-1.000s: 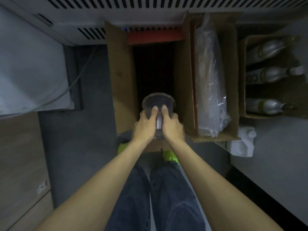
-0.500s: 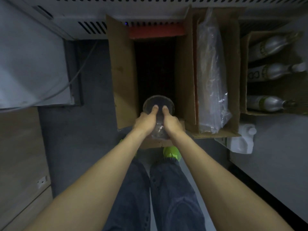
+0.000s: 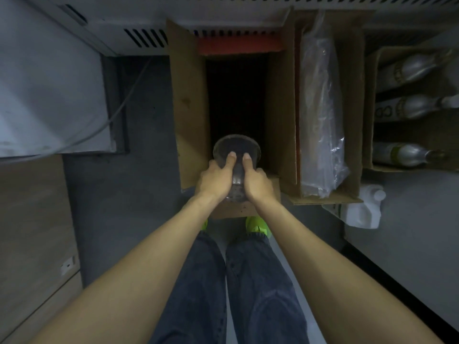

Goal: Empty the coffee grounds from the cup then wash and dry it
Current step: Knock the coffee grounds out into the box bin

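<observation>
At frame centre, over the open cardboard box, left hand and right hand clasp a round, clear plastic cup tipped forward between them.

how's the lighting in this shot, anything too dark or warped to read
Head view: dim overall; the inside of the open cardboard box is near black, so its contents cannot be read. The clear cup, gripped by the left hand and right hand, is murky. Wide-angle bending curves the edges, and the bottles at right look soft.
</observation>
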Demonstrator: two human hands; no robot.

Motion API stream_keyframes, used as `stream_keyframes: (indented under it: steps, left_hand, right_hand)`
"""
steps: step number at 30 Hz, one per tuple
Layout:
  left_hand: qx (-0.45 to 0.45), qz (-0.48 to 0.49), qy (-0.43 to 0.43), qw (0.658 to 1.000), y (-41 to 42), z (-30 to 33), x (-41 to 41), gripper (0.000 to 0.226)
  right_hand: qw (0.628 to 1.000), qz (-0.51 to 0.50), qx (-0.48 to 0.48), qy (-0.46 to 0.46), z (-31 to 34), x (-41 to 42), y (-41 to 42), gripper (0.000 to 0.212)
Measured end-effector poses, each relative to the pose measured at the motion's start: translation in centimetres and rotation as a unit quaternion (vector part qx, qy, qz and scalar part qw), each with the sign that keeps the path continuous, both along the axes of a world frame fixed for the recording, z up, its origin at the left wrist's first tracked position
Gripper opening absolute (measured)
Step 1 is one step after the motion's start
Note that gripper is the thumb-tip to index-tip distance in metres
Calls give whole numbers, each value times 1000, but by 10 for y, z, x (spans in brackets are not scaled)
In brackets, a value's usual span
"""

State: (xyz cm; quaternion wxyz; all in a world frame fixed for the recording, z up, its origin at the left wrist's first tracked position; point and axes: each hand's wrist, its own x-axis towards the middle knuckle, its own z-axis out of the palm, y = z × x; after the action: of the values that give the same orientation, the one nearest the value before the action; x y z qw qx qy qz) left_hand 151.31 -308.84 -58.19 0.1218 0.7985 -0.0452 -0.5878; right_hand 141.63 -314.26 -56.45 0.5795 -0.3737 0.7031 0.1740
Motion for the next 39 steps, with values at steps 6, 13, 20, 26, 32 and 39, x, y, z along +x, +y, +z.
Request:
stream_keyframes:
  steps: [6, 13, 20, 26, 32, 39]
  left_hand:
    - [19, -22, 12, 1000, -3, 10, 7, 87]
    - [-3, -17, 7, 1000, -14, 59, 19, 84]
    - [-80, 67, 88, 991, -28, 140, 41, 68]
    - [-148, 87, 117, 978, -28, 249, 61, 66]
    - [-238, 92, 131, 958, -25, 360, 79, 60]
    - [-336, 84, 125, 930, -13, 481, 81, 61]
  right_hand:
    - [999, 5, 31, 7, 6, 1, -2, 88]
    - [1000, -7, 23, -5, 48, 10, -16, 90]
    - [997, -30, -40, -63, 124, 21, -40, 85]
    - [984, -79, -80, -141, 237, 25, -43, 79]
    - [947, -170, -127, -242, 357, 28, -34, 56]
    - [909, -180, -197, -321, 484, 24, -18, 45]
